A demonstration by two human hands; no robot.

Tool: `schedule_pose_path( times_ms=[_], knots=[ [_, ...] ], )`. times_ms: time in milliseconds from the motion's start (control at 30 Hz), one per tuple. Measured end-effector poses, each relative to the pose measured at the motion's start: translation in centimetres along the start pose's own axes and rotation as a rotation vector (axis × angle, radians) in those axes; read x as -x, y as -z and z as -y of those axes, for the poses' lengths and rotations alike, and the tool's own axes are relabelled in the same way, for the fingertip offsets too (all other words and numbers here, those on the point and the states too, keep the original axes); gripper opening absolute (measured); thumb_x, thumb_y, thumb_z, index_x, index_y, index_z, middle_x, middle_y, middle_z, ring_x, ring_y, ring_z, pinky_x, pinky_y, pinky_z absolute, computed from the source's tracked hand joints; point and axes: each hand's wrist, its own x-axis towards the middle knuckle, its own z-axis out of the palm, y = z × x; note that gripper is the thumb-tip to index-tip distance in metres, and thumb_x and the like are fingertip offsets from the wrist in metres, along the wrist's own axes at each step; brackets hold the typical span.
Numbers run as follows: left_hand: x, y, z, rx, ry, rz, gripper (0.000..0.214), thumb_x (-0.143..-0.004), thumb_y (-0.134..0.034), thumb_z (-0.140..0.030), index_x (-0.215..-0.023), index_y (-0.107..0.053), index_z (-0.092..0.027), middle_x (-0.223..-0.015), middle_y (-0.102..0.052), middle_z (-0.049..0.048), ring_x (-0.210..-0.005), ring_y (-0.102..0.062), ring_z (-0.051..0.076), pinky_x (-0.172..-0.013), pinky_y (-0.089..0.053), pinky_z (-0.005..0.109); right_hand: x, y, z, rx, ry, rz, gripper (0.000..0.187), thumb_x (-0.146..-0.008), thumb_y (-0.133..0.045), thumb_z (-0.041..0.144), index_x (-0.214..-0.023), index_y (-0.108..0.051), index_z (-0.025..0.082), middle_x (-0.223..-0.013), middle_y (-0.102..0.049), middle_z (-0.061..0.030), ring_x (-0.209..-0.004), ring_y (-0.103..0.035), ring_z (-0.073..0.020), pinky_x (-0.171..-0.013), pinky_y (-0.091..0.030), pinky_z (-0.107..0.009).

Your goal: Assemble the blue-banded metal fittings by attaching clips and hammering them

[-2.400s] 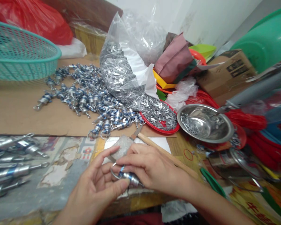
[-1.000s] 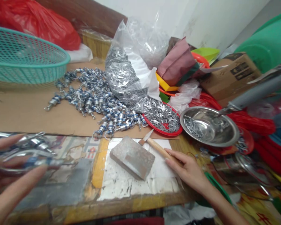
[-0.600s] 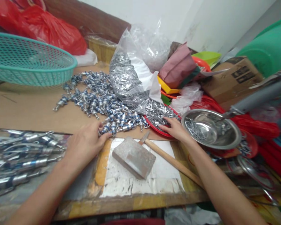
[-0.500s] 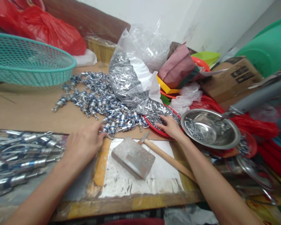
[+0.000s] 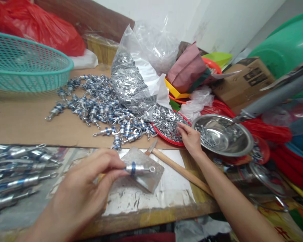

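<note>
My left hand [image 5: 83,188] pinches a silver swivel piece with a blue band [image 5: 137,169] and holds it over a grey metal block [image 5: 143,176]. My right hand [image 5: 190,137] reaches into a red tray [image 5: 175,142] heaped with small silver clips, its fingers curled on the pile; whether it holds a clip is hidden. A pile of blue-banded swivel pieces [image 5: 98,107] lies on brown cardboard behind the block. A wooden-handled tool [image 5: 176,168] lies beside the block.
A steel bowl [image 5: 222,134] sits right of the red tray. A clear bag of clips [image 5: 136,80] stands behind it. A teal basket [image 5: 25,64] is at far left. Assembled pieces [image 5: 17,171] lie at left. A cardboard box [image 5: 242,80] and green tub [image 5: 288,43] are at right.
My left hand has picked one swivel piece from the pile and drawn it back over the block. My right hand stays at the red tray, shifted slightly right.
</note>
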Motion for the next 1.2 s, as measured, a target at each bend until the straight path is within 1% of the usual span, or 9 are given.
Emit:
schedule_pose_path(
  times_ms=[167,333,567,800,867,933,1000,1067,1200],
  knots=[
    [0.9,-2.5,-0.1,0.133,0.001,0.01,0.011,-0.074,-0.064,-0.022,-0.07,-0.073,-0.027,-0.071,-0.073,0.0016,-0.072,-0.067,0.019,-0.067,-0.049,0.024,3.9,-0.6,6.0,-0.237,-0.043,0.001,0.034,-0.07,-0.068,0.03,-0.1,-0.064,0.015,-0.071,-0.069,-0.0011,-0.056,-0.065,-0.0134,-0.058,-0.057,-0.028],
    [1.3,-3.3,-0.4,0.231,0.165,-0.177,0.008,-0.065,-0.073,-0.03,-0.073,-0.072,-0.03,-0.07,-0.074,-0.0022,-0.065,-0.065,0.019,-0.064,-0.048,0.025,9.5,-1.6,12.2,-0.593,-0.022,0.274,0.023,-0.065,-0.072,0.013,-0.086,-0.067,0.019,-0.065,-0.068,0.0022,-0.056,-0.065,-0.011,-0.053,-0.056,-0.021],
    [1.5,-3.7,-0.6,0.318,0.185,-0.227,0.014,-0.065,-0.073,-0.026,-0.077,-0.076,-0.033,-0.073,-0.076,-0.0018,-0.07,-0.066,0.019,-0.068,-0.05,0.025,11.2,-2.5,12.6,-0.747,-0.026,0.299,0.026,-0.067,-0.068,0.006,-0.087,-0.062,0.02,-0.062,-0.068,0.0042,-0.054,-0.066,-0.0095,-0.055,-0.057,-0.018],
    [1.3,-3.1,-0.2,0.289,0.09,-0.106,0.02,-0.07,-0.066,-0.019,-0.078,-0.077,-0.034,-0.071,-0.073,0.0005,-0.065,-0.066,0.017,-0.061,-0.05,0.023,11.6,-2.2,12.5,-0.716,0.055,0.3,0.021,-0.073,-0.07,0.016,-0.089,-0.058,0.02,-0.065,-0.069,0.0018,-0.057,-0.067,-0.0121,-0.057,-0.058,-0.022],
    [1.2,-2.8,-0.2,0.328,0.151,-0.078,0.019,-0.07,-0.067,-0.02,-0.073,-0.077,-0.036,-0.07,-0.072,-0.0004,-0.064,-0.066,0.016,-0.059,-0.05,0.021,11.7,-1.8,12.3,-0.627,0.176,0.283,0.026,-0.073,-0.071,0.022,-0.095,-0.058,0.021,-0.07,-0.07,-0.0001,-0.063,-0.068,-0.0137,-0.061,-0.059,-0.024],
    [1.1,-2.5,-0.3,0.401,0.245,-0.048,0.016,-0.068,-0.069,-0.023,-0.066,-0.077,-0.036,-0.068,-0.071,-0.0015,-0.065,-0.065,0.016,-0.058,-0.05,0.02,11.7,-1.2,11.9,-0.472,0.397,0.255,0.035,-0.071,-0.074,0.025,-0.101,-0.057,0.02,-0.082,-0.07,-0.0046,-0.074,-0.069,-0.0165,-0.067,-0.059,-0.027],
    [1.0,-2.2,-0.5,0.452,0.313,-0.019,0.013,-0.067,-0.07,-0.026,-0.062,-0.076,-0.036,-0.068,-0.071,-0.0018,-0.066,-0.065,0.017,-0.06,-0.05,0.021,11.6,-0.5,11.6,-0.28,0.658,0.241,0.029,-0.074,-0.072,0.019,-0.1,-0.059,0.019,-0.089,-0.069,-0.0074,-0.081,-0.068,-0.0168,-0.071,-0.057,-0.026],
    [0.9,-2.0,-0.6,0.419,0.323,-0.017,0.011,-0.067,-0.068,-0.028,-0.061,-0.076,-0.034,-0.07,-0.071,-0.0009,-0.069,-0.066,0.018,-0.064,-0.05,0.023,11.5,0.1,11.3,-0.106,0.867,0.278,0.015,-0.081,-0.06,0.011,-0.094,-0.063,0.017,-0.089,-0.07,-0.0076,-0.084,-0.067,-0.016,-0.074,-0.056,-0.025],
    [1.1,-2.0,-0.9,0.229,0.236,-0.076,0.009,-0.066,-0.068,-0.034,-0.061,-0.075,-0.033,-0.074,-0.07,0.0,-0.071,-0.065,0.019,-0.069,-0.049,0.025,11.1,0.9,11.1,0.032,1.08,0.326,0.027,-0.09,-0.04,0.011,-0.097,-0.066,0.009,-0.098,-0.07,-0.0109,-0.097,-0.064,-0.0217,-0.081,-0.054,-0.031]
  ],
)
